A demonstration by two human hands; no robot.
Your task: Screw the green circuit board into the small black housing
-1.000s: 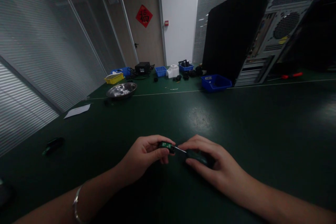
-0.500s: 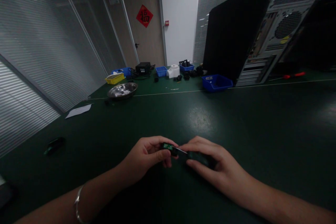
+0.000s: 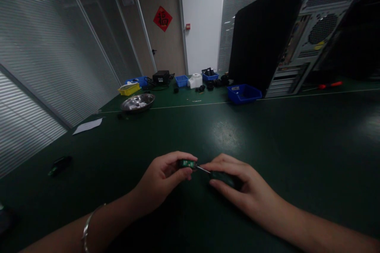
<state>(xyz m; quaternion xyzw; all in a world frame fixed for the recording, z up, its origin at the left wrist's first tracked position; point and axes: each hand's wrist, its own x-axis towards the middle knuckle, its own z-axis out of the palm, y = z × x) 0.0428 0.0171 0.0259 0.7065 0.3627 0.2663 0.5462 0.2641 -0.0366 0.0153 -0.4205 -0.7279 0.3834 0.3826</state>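
Between the thumb and fingers of my left hand (image 3: 166, 176) is a small green circuit board (image 3: 188, 163) with dark edges. My right hand (image 3: 237, 180) is closed around the dark handle of a screwdriver (image 3: 221, 178). Its thin metal shaft points left, and the tip meets the right end of the board. Whether the tip sits in a screw is too small to make out. Both hands are just above the green tabletop (image 3: 184, 130), close together.
A dark and green part (image 3: 60, 165) lies at the left. Farther back are a paper sheet (image 3: 88, 126), a metal bowl (image 3: 138, 102), a yellow bin (image 3: 129, 89), a blue bin (image 3: 244, 94) and a white plastic part (image 3: 195, 81). A computer case (image 3: 267, 35) stands at the back right.
My left hand and the circuit board have shifted slightly left and up, and the board now lies more level. The screwdriver in my right hand has barely moved.
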